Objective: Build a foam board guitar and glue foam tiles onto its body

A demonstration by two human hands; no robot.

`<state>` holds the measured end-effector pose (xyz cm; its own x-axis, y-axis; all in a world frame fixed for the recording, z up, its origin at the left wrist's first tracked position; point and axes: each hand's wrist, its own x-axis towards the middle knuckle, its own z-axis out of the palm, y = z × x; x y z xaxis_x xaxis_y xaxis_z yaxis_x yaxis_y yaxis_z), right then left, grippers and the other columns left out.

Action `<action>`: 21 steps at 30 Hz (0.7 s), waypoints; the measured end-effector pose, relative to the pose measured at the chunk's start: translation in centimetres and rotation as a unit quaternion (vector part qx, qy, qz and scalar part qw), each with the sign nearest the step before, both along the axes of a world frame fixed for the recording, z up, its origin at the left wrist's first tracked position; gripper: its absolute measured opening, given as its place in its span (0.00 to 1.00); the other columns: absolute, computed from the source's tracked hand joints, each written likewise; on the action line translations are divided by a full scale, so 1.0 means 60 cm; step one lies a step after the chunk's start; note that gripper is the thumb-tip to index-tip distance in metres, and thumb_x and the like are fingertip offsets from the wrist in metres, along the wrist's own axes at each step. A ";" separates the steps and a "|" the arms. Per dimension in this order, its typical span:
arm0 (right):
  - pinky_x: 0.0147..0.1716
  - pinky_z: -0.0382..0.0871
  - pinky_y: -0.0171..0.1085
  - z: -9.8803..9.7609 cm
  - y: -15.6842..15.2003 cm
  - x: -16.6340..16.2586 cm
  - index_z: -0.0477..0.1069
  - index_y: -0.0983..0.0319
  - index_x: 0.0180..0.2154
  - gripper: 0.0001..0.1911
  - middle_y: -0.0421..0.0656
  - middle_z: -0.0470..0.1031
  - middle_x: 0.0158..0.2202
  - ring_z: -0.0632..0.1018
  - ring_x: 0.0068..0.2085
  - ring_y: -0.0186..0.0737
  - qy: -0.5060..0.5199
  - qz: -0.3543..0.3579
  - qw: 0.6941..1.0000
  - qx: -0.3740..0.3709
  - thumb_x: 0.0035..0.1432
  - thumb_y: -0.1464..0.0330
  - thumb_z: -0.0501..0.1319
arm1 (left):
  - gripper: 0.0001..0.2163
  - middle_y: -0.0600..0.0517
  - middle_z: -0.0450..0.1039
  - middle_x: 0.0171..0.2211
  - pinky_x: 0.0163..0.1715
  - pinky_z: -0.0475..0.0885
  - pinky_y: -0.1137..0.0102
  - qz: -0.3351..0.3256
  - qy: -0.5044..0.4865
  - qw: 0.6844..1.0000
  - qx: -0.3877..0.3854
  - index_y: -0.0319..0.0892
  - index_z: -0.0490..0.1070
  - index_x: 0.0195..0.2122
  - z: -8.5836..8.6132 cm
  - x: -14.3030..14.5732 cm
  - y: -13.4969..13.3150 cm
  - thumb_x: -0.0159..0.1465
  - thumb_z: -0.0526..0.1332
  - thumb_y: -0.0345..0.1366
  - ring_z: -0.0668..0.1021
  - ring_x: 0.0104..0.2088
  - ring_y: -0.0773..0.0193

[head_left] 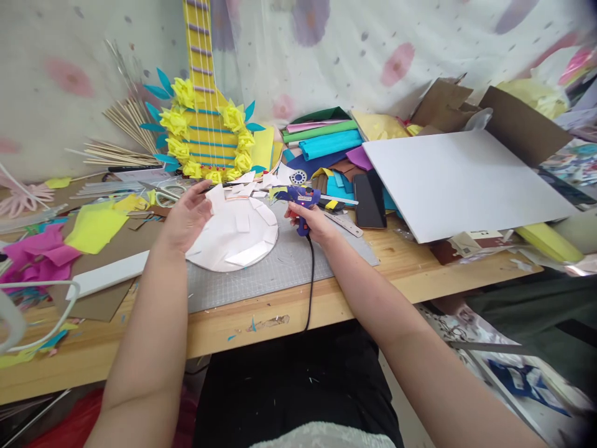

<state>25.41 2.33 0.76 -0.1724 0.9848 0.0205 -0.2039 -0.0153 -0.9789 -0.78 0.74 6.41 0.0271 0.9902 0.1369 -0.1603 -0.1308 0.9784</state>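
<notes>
My right hand is wrapped round the handle of a blue hot glue gun, with a clear glue stick poking out of its back. Its nozzle points left over the far edge of a round white foam-board disc. Several small white strips are fixed on the disc, some along its rim. At the disc's far left edge, the curved fingers of my left hand pinch a small white piece that stands upright. The disc lies on a grey cutting mat.
A yellow paper guitar with flowers stands behind the disc. To the right are a phone, a large white board and coloured paper rolls. Scissors, a white strip and wooden sticks lie left. The gun's cord hangs over the table edge.
</notes>
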 end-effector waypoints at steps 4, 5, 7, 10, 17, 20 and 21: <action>0.23 0.62 0.32 -0.008 0.008 0.001 0.67 0.60 0.26 0.24 0.38 0.71 0.25 0.67 0.24 0.29 0.004 -0.016 1.000 -0.006 0.36 0.49 0.69 | 0.35 0.46 0.73 0.48 0.57 0.61 0.55 0.047 0.264 0.963 -0.011 0.45 0.69 0.51 0.001 -0.042 0.006 0.38 0.75 0.34 0.71 0.54 0.50; 0.23 0.62 0.32 -0.008 0.008 0.001 0.67 0.60 0.26 0.24 0.38 0.71 0.24 0.67 0.24 0.29 0.003 -0.014 1.000 -0.007 0.36 0.49 0.69 | 0.38 0.46 0.72 0.48 0.58 0.59 0.55 0.044 0.321 0.946 -0.015 0.45 0.68 0.52 -0.003 -0.046 0.007 0.37 0.75 0.34 0.70 0.55 0.50; 0.23 0.62 0.33 -0.008 0.006 -0.002 0.67 0.60 0.26 0.23 0.39 0.71 0.25 0.67 0.23 0.29 -0.003 -0.008 1.000 -0.010 0.36 0.50 0.69 | 0.40 0.46 0.72 0.49 0.59 0.57 0.53 0.031 0.401 0.915 -0.018 0.47 0.68 0.53 -0.013 -0.049 0.008 0.35 0.76 0.34 0.69 0.55 0.47; 0.23 0.62 0.33 -0.006 0.002 -0.004 0.68 0.61 0.26 0.23 0.39 0.72 0.25 0.66 0.23 0.29 -0.013 -0.005 1.000 -0.010 0.36 0.50 0.69 | 0.41 0.45 0.72 0.48 0.59 0.55 0.52 0.005 0.437 0.899 -0.030 0.48 0.70 0.51 -0.029 -0.047 0.012 0.31 0.76 0.33 0.69 0.56 0.42; 0.23 0.62 0.34 -0.010 0.005 -0.002 0.68 0.60 0.26 0.22 0.38 0.71 0.25 0.68 0.23 0.30 -0.013 -0.006 1.000 0.002 0.38 0.50 0.69 | 0.40 0.44 0.73 0.46 0.58 0.54 0.53 -0.006 0.444 0.896 -0.022 0.47 0.71 0.49 -0.042 -0.049 0.033 0.29 0.76 0.32 0.69 0.54 0.40; 0.23 0.62 0.34 -0.009 0.005 -0.002 0.68 0.60 0.26 0.22 0.39 0.72 0.25 0.67 0.23 0.30 -0.014 -0.007 1.000 -0.004 0.38 0.51 0.69 | 0.40 0.45 0.73 0.45 0.59 0.53 0.53 0.000 0.435 0.900 -0.033 0.47 0.72 0.48 -0.042 -0.047 0.034 0.28 0.76 0.30 0.69 0.55 0.40; 0.23 0.62 0.33 -0.008 0.004 -0.002 0.68 0.60 0.26 0.22 0.39 0.72 0.25 0.67 0.23 0.30 -0.013 -0.008 1.000 -0.007 0.37 0.51 0.69 | 0.40 0.45 0.73 0.45 0.59 0.53 0.53 0.003 0.430 0.902 -0.035 0.47 0.72 0.47 -0.042 -0.046 0.035 0.27 0.76 0.30 0.69 0.55 0.40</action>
